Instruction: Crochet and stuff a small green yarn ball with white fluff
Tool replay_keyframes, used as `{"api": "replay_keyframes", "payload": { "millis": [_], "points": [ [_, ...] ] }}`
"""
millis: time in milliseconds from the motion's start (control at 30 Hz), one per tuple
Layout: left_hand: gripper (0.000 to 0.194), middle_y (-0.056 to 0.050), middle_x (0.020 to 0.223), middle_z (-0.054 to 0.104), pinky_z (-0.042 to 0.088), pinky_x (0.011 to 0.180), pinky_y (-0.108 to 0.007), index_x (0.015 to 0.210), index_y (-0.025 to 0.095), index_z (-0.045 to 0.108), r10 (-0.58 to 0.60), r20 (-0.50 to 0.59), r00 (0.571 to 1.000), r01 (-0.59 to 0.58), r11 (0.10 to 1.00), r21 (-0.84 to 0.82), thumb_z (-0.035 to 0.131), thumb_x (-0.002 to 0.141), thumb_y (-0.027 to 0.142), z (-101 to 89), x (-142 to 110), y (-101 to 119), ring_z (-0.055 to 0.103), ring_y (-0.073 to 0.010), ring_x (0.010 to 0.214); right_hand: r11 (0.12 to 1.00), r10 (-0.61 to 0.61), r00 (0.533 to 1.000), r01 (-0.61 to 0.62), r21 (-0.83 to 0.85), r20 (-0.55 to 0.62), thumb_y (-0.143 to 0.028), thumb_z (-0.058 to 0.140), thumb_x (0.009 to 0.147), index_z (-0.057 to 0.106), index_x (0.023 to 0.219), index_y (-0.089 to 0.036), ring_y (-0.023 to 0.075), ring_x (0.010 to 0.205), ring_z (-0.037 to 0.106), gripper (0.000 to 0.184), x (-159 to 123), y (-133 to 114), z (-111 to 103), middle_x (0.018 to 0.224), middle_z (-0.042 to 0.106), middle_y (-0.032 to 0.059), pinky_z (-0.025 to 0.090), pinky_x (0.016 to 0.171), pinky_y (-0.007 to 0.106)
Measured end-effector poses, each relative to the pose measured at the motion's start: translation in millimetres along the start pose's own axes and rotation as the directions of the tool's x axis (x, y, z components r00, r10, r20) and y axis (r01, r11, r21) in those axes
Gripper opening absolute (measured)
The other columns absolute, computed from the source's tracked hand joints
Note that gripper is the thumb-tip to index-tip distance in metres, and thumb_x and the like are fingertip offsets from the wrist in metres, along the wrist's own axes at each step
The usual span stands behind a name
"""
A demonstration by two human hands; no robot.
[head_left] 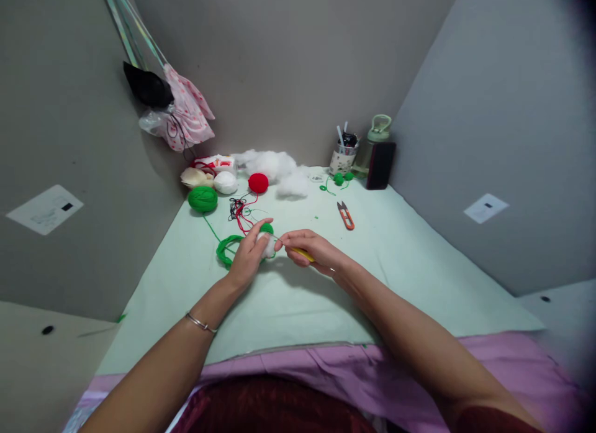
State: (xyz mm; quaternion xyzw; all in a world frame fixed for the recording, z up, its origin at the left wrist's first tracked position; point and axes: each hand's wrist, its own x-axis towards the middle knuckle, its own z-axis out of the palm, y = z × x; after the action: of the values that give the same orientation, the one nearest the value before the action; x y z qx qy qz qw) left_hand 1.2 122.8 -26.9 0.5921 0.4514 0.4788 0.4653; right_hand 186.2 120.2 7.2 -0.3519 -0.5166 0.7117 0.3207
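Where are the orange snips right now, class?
In the head view, the orange snips lie right of centre, beyond the right hand, in front of the pen cup.

Left of centre: we lose part of green yarn coil (pixel 221 251) behind left hand (pixel 249 254). Right: white card (pixel 487 208), print too small. Upper left: straps (pixel 121 32) cut off.

Small green roundish piece (pixel 267 228), white fluff (pixel 267 246) bulging out right below, both kinda half covered. Yellow-handled tool (pixel 303 254) just to right, tilted, skinny metal shaft aimed up-left at fluff, can't tell if tip's in. Loose green yarn loop (pixel 223 249) lying flat, left of fluff.
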Motion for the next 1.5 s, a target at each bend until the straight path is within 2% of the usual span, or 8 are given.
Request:
{"api": "replay_keyframes", "payload": {
  "millis": [400, 533, 667, 867, 1033, 1167, 1267, 1500],
  "points": [
    [0.044, -0.001, 0.090, 0.066, 0.043, 0.079, -0.028, 0.133, 0.021, 0.062, 0.052, -0.030, 0.998, -0.050, 0.997, 0.059, 0.054, 0.092, 0.034, 4.8, -1.7, -3.6, 0.054, -0.0179, 0.077, 0.991, 0.083, 0.995, -0.089, 0.101, 0.056, -0.031, 0.061, 0.085, 0.068, 0.086, -0.013, 0.0068, 0.039, 0.017, 0.019, 2.3, 0.2, -3.2, 0.039, 0.036, -0.0099, 0.015, 0.042, 0.021],
    [0.042, 0.000, 0.085, 0.064, 0.043, 0.073, -0.028, 0.130, 0.021, 0.061, 0.049, -0.039, 0.998, -0.046, 0.997, 0.068, 0.053, 0.092, 0.036, 5.5, -0.9, -4.0, 0.053, -0.0171, 0.072, 0.994, 0.052, 0.998, -0.055, 0.090, 0.029, -0.031, 0.061, 0.083, 0.068, 0.086, -0.013, 0.0064, 0.039, 0.017, 0.020, 2.6, 0.5, -2.1, 0.038, 0.036, -0.0104, 0.014, 0.043, 0.022],
    [0.032, -0.001, 0.088, 0.063, 0.045, 0.065, -0.027, 0.115, 0.020, 0.061, 0.026, -0.063, 0.998, -0.021, 0.996, 0.083, 0.054, 0.091, 0.040, 5.7, 0.5, -3.6, 0.053, -0.0157, 0.067, 0.998, 0.004, 1.000, -0.002, 0.057, -0.023, -0.031, 0.062, 0.078, 0.068, 0.083, -0.013, 0.0062, 0.038, 0.020, 0.020, 2.4, -0.2, -1.6, 0.038, 0.039, -0.0100, 0.014, 0.044, 0.023],
    [0.023, 0.004, 0.067, 0.058, 0.041, 0.051, -0.026, 0.098, 0.021, 0.058, -0.038, -0.055, 0.998, 0.043, 0.993, 0.108, 0.053, 0.089, 0.042, 2.7, 3.5, -3.0, 0.053, -0.0148, 0.052, 0.995, -0.089, 0.985, 0.082, -0.047, -0.150, -0.030, 0.061, 0.075, 0.067, 0.077, -0.013, 0.0059, 0.038, 0.025, 0.018, 1.2, 2.5, 10.6, 0.037, 0.042, -0.0093, 0.015, 0.046, 0.025],
    [0.025, 0.003, 0.067, 0.058, 0.042, 0.050, -0.027, 0.102, 0.021, 0.058, -0.017, -0.069, 0.998, 0.025, 0.993, 0.116, 0.049, 0.091, 0.041, 5.5, 2.1, -7.1, 0.054, -0.0161, 0.052, 0.982, -0.163, 0.965, 0.139, -0.125, -0.204, -0.030, 0.066, 0.077, 0.066, 0.073, -0.014, 0.0065, 0.040, 0.033, 0.016, -0.9, 0.8, 24.1, 0.038, 0.046, -0.0077, 0.018, 0.047, 0.025],
    [0.025, -0.002, 0.087, 0.064, 0.048, 0.067, -0.029, 0.108, 0.019, 0.059, 0.056, -0.097, 0.994, -0.045, 0.992, 0.117, 0.051, 0.091, 0.037, 13.6, -3.4, -9.6, 0.058, -0.0180, 0.072, 0.987, -0.152, 0.972, 0.157, 0.015, -0.179, -0.033, 0.062, 0.080, 0.065, 0.081, -0.015, 0.0062, 0.040, 0.022, 0.018, -3.1, -9.6, 18.5, 0.038, 0.036, -0.0113, 0.016, 0.046, 0.024],
    [0.031, -0.004, 0.097, 0.065, 0.049, 0.073, -0.030, 0.118, 0.020, 0.057, 0.080, -0.108, 0.991, -0.068, 0.992, 0.104, 0.049, 0.094, 0.038, 15.9, -4.8, -10.2, 0.059, -0.0186, 0.080, 0.987, -0.070, 0.990, 0.086, 0.133, -0.119, -0.031, 0.063, 0.078, 0.063, 0.080, -0.015, 0.0065, 0.041, 0.017, 0.015, -4.0, -11.5, 8.7, 0.038, 0.033, -0.0116, 0.012, 0.044, 0.024],
    [0.036, -0.004, 0.096, 0.063, 0.048, 0.069, -0.028, 0.124, 0.018, 0.057, 0.068, -0.117, 0.991, -0.057, 0.994, 0.096, 0.049, 0.094, 0.036, 10.2, -1.0, -7.8, 0.057, -0.0168, 0.074, 0.995, -0.044, 0.999, 0.045, 0.088, -0.016, -0.030, 0.062, 0.081, 0.066, 0.080, -0.013, 0.0058, 0.039, 0.022, 0.017, -1.9, -1.9, 6.0, 0.039, 0.041, -0.0088, 0.016, 0.045, 0.023]
  ]
}}
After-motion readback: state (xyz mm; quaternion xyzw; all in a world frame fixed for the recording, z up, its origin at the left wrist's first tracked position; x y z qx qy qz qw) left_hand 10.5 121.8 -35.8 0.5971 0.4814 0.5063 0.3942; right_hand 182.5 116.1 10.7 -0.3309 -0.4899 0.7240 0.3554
